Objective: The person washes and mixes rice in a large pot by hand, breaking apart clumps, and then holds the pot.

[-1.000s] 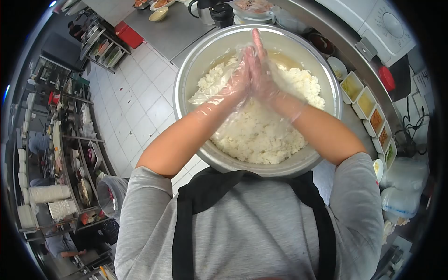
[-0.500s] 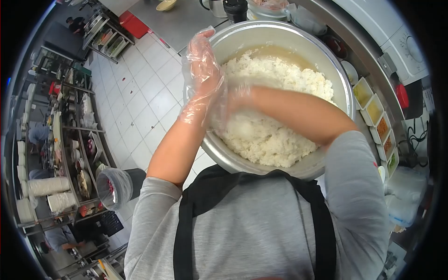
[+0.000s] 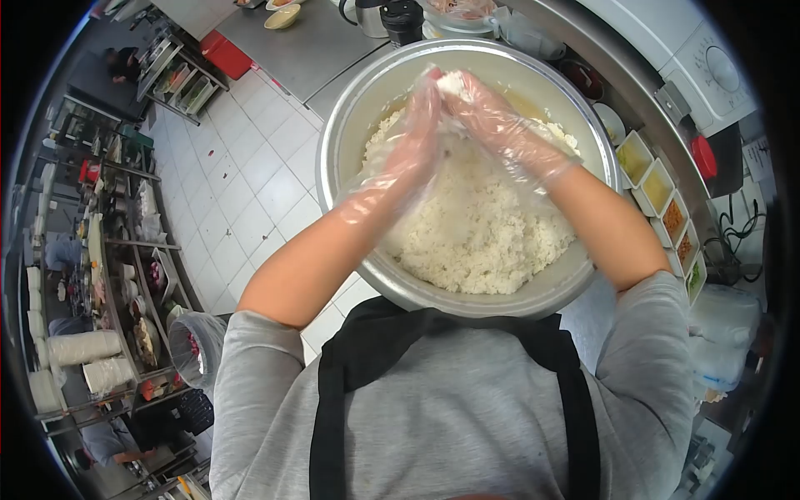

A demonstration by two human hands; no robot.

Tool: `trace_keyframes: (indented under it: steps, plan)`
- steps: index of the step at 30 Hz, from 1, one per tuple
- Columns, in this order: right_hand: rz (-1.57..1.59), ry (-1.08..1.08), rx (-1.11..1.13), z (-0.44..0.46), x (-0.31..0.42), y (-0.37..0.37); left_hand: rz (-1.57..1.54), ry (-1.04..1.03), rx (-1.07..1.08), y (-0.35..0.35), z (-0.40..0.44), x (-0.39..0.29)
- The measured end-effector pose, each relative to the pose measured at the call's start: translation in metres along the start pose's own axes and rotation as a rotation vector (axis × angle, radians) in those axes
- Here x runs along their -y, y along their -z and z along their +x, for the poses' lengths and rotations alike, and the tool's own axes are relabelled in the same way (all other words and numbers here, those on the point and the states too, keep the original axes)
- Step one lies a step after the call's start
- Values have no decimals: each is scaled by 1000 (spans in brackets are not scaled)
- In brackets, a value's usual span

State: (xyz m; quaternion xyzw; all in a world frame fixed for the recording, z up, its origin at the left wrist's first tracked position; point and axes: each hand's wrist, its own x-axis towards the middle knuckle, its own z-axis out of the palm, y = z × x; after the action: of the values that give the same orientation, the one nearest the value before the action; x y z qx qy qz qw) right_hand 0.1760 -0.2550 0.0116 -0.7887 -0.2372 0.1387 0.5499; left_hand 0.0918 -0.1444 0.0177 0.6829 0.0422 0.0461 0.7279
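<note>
A large round metal pot (image 3: 333, 137) stands in front of me, holding a big mound of cooked white rice (image 3: 492, 237). Both my hands wear clear, loose plastic gloves and come together above the far half of the mound. Between their fingertips shows a small clump of rice (image 3: 452, 84). My left hand (image 3: 419, 125) is on the clump's left side, its fingers held together and pointing away from me. My right hand (image 3: 490, 112) closes on the clump from the right. The palms and the lower part of the clump are hidden.
Right of the pot stands a row of small containers (image 3: 658, 187) with colourful fillings. Behind it are a black-lidded cup (image 3: 402, 21) and a metal jug (image 3: 367, 17). A lined bin (image 3: 196, 346) and laden shelves (image 3: 125, 283) stand left, across the tiled floor (image 3: 242, 183).
My right hand has risen from the rice, swinging right and away from me. My left hand has moved right from the pot's left rim to meet it, with a rice clump between them.
</note>
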Motion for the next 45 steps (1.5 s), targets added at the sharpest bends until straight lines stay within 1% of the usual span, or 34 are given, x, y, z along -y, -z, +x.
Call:
trace_keyframes:
  steps: [1, 2, 3, 5, 7, 8, 10, 12, 13, 14, 17, 18, 20, 22, 23, 24, 25, 26, 27, 29, 30, 33, 34, 36, 38, 40, 41, 42, 44, 45]
  plan:
    - [-65, -28, -158, 9, -9, -8, -108, 26, -48, -9, 0, -6]
    - [-126, 108, -152, 15, -13, -7, -30, 88, -106, -11, 0, -9]
    - [-163, 97, -110, 17, -16, -2, 47, 147, -163, -13, 1, -11]
    - [-237, 72, -29, 16, -7, 8, 76, 147, -212, -16, 8, -10]
    - [-194, 72, -216, 8, -6, -3, -24, 39, -198, -10, 22, 10]
    - [-169, 70, -306, 5, -8, -11, -125, 42, -180, -5, 33, 26]
    - [152, 260, -337, 15, -36, -31, -328, 48, -147, 5, 51, 50]
    - [237, 320, -358, 14, -42, -40, -550, 111, -162, 2, 44, 41]
    - [163, 284, -362, 7, -38, -45, -663, 144, -169, -1, 42, 38]
    - [89, 248, -365, 0, -36, -49, -698, 97, -181, -2, 50, 48]
    - [146, 409, -321, -14, -33, -58, -755, 129, -45, 4, 54, 72]
    - [183, 379, -270, -16, -33, -55, -751, 155, -19, 6, 54, 78]
    - [78, 507, -308, -13, -45, -57, -679, 258, -26, 3, 36, 65]
    - [173, 456, -298, -3, -55, -51, -501, 190, -31, -12, 23, 53]
    - [320, 341, -267, 3, -56, -44, -411, 156, -35, -18, 17, 49]
    - [279, 331, -250, 3, -57, -41, -324, 79, 60, -19, 13, 48]
    - [238, 322, -234, 2, -55, -37, -349, 146, 46, -19, 14, 43]
    - [10, 414, -233, -6, -54, -36, -374, 215, 32, -20, 16, 38]
    - [12, 293, -161, -11, -52, -37, -398, 284, 19, -21, 17, 33]
    - [-8, 46, -18, -31, -16, -37, -422, 298, -41, -20, 14, 10]
    - [-85, 34, 4, -36, -8, -41, -434, 300, -70, -17, 13, 2]
    - [-218, 207, -20, -35, -17, -53, -308, 173, -48, -2, 22, 11]
    - [-180, 279, -87, -29, -16, -53, -436, 174, -50, -6, 24, 20]
    - [-21, 327, -99, -21, -16, -47, -322, 199, -29, -1, 29, 33]
    - [221, 276, 12, -19, -8, -29, 53, 249, 1, -6, -1, -10]
    - [-227, 266, 88, -1, -22, -5, 342, 87, -48, 4, 13, 9]
    - [-185, 167, 208, -10, -15, 9, 486, 6, -74, 8, 19, 11]
    - [-142, 67, 327, -19, -3, 27, 521, 36, -19, 14, 23, 12]
    - [-143, -81, 456, -26, 24, 62, 594, 93, 98, 21, 27, -3]
    - [-178, -139, 497, -26, 32, 77, 602, 83, 112, 21, 26, -8]
